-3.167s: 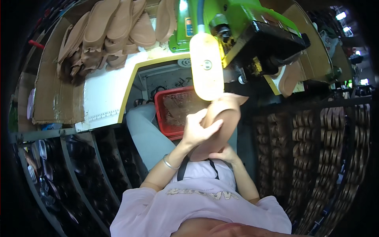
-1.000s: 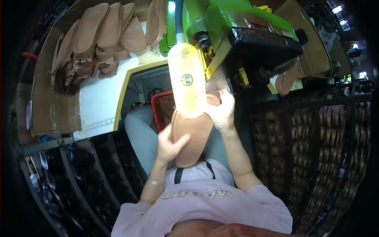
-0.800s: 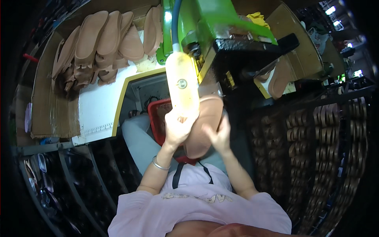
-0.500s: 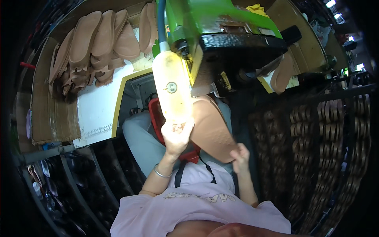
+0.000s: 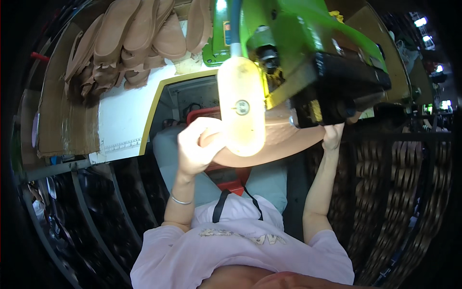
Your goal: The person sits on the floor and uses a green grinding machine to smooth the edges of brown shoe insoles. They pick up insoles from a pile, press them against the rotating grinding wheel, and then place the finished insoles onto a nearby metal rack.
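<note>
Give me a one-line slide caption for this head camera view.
Both hands, left hand and right hand, hold a tan shoe sole under a green machine.

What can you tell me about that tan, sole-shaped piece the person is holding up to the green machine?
The tan sole-shaped piece is a flat, smooth insole or shoe sole, leather-like or rubbery in look. It lies nearly level, long axis across the picture, raised under the head of the green machine. The left hand grips its rounded left end; the right hand steadies its right end. A pale yellowish oval cover on the machine hides its middle. Its far edge meets the machine's black part; the contact itself is hidden.
</note>
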`<state>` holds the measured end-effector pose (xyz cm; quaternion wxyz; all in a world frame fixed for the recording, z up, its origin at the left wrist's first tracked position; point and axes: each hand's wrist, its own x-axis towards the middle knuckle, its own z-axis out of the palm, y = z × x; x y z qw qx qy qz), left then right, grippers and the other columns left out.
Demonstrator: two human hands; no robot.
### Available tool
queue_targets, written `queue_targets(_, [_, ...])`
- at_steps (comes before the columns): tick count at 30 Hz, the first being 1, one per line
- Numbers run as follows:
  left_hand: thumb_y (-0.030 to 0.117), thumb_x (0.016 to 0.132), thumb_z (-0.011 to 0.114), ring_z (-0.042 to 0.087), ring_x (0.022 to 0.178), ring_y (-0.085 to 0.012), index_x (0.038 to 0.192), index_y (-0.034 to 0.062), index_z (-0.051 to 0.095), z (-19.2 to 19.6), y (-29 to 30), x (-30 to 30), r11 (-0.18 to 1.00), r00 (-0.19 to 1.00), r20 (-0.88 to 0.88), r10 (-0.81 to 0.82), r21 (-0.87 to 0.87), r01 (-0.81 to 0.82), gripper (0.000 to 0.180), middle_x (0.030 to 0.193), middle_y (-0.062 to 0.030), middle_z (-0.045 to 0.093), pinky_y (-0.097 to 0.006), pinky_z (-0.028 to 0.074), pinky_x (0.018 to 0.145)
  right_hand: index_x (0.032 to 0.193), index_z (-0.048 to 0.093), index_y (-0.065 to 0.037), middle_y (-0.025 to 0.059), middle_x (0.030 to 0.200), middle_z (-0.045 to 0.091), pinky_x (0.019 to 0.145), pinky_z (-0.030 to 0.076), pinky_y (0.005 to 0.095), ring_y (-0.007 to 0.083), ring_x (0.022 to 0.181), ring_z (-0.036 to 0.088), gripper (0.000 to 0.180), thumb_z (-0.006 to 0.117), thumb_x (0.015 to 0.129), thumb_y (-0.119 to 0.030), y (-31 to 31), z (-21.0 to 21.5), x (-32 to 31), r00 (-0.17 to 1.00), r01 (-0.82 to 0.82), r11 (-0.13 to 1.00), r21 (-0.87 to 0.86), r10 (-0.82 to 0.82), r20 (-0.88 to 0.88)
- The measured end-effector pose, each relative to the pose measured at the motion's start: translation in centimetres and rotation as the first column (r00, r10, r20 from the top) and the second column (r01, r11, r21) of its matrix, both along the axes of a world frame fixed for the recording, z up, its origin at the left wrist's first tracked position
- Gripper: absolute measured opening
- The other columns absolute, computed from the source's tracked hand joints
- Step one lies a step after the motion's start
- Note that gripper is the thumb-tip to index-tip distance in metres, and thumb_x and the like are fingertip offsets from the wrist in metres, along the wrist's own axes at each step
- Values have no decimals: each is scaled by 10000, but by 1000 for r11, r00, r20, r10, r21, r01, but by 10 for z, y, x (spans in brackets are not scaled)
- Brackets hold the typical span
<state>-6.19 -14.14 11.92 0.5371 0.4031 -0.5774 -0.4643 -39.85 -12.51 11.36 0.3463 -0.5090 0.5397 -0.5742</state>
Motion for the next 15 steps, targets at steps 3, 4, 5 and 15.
queue_targets(3, [7,713,742,633,818,-136,933,-36,648,0,1,40,991,1000,-14,4,136,-2,244,888,-98,676,-265,502,737,1075,572,43,70,1000,617,836,428,270,145,926,564,315,627,902,-215,1,-12,21,998,-60,998,15,61,-34])
queue_targets(4, [4,714,734,628,824,-130,945,-33,645,-4,2,53,983,999,-33,16,185,-10,250,897,-87,671,-260,495,748,1087,572,50,84,1038,621,847,439,268,139,961,575,288,626,895,-157,-2,-5,44,995,-85,995,-56,88,45])
queue_targets(5, [2,719,724,624,827,-131,959,-36,638,-5,2,64,982,998,-59,26,188,-14,258,902,-86,667,-255,489,759,1089,573,53,86,1034,627,830,449,262,131,953,583,269,621,890,-122,-1,-8,52,995,-100,988,-121,98,-30])
queue_targets(15, [-29,726,732,542,739,-88,822,42,495,-58,58,122,930,991,-125,56,366,-7,266,820,-52,595,-227,448,674,945,665,20,92,840,697,732,513,283,162,746,657,379,849,654,-138,-1,-7,117,995,-95,989,-116,98,20])
